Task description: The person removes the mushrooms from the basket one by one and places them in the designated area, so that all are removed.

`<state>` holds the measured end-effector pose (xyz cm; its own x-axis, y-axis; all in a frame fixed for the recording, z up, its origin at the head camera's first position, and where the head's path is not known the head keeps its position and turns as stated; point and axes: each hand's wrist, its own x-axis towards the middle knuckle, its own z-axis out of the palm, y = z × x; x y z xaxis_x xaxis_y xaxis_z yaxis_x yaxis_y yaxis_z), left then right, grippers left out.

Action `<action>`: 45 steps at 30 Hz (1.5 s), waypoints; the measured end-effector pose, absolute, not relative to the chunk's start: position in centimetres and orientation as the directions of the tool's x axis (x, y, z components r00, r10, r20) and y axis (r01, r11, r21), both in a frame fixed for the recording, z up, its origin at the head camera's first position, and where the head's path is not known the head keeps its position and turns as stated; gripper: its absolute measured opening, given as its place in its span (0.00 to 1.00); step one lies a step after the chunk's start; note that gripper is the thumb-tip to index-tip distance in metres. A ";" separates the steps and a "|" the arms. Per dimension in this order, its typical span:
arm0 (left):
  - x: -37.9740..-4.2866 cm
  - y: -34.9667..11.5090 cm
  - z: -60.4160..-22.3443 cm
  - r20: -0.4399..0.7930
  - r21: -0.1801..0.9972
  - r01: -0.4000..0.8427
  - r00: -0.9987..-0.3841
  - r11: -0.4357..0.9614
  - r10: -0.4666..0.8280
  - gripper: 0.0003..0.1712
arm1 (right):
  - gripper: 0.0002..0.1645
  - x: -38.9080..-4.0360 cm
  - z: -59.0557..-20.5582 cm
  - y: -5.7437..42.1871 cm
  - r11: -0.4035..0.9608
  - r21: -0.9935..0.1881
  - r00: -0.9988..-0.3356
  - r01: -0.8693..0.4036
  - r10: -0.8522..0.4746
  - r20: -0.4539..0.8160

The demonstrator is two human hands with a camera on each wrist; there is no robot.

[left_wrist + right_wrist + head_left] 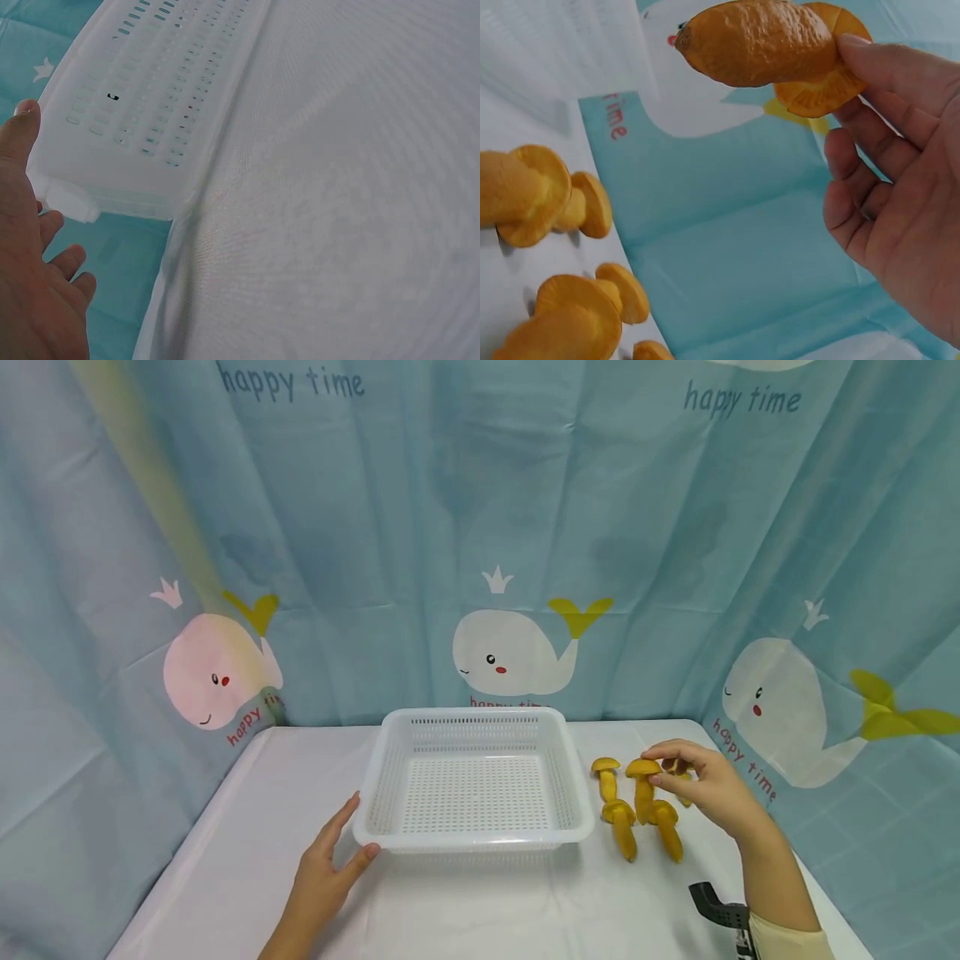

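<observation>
A white plastic basket (pixel 472 842) with slotted walls sits on the table. At its front left corner my left hand (pixel 318 872) touches the rim, thumb and index finger spread around the corner. The left wrist view shows the basket's wall (pixel 127 142) beside this hand (pixel 37 247). With thumb and fingertips my right hand (pixel 708 785) pinches a yellow-brown mushroom (pixel 643 789) by its cap. In the right wrist view this mushroom (pixel 757 45) is raised, its stem pointing left away from the hand (pixel 907 172). Several similar mushrooms (pixel 622 835) lie right of the basket, one partly hidden behind the right hand.
A white cloth (pixel 480 910) covers the table. Blue curtains (pixel 375 527) with whale prints rise behind and along both sides. A black strap-like device (pixel 720 910) is at the right wrist.
</observation>
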<state>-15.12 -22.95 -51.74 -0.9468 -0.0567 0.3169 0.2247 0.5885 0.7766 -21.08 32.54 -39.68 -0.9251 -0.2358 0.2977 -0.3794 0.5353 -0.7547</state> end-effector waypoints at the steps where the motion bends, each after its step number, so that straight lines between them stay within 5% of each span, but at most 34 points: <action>1: -15.1 -23.0 -51.7 0.316 0.776 0.223 -0.947 0.590 -0.058 0.48 | 0.14 -21.1 -39.7 32.7 0.535 -0.755 -0.925 -0.379 -0.231 0.300; 18: -15.3 -23.0 -51.7 0.317 0.775 0.223 -0.946 0.592 -0.059 0.48 | 0.15 -21.3 -40.3 35.8 0.577 -0.720 -0.921 -0.385 -0.197 0.335; 45: -15.4 -22.9 -51.7 0.252 0.800 0.166 -0.965 0.577 -0.072 0.48 | 0.24 -22.3 -43.4 40.9 0.656 -0.746 -0.994 -0.113 -0.076 0.084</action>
<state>-15.38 -22.90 -51.69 -0.9651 -0.0722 0.2519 0.1656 0.5770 0.7998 -22.26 40.91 -43.40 -0.9936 -0.0757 0.0841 -0.1131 0.6561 -0.7462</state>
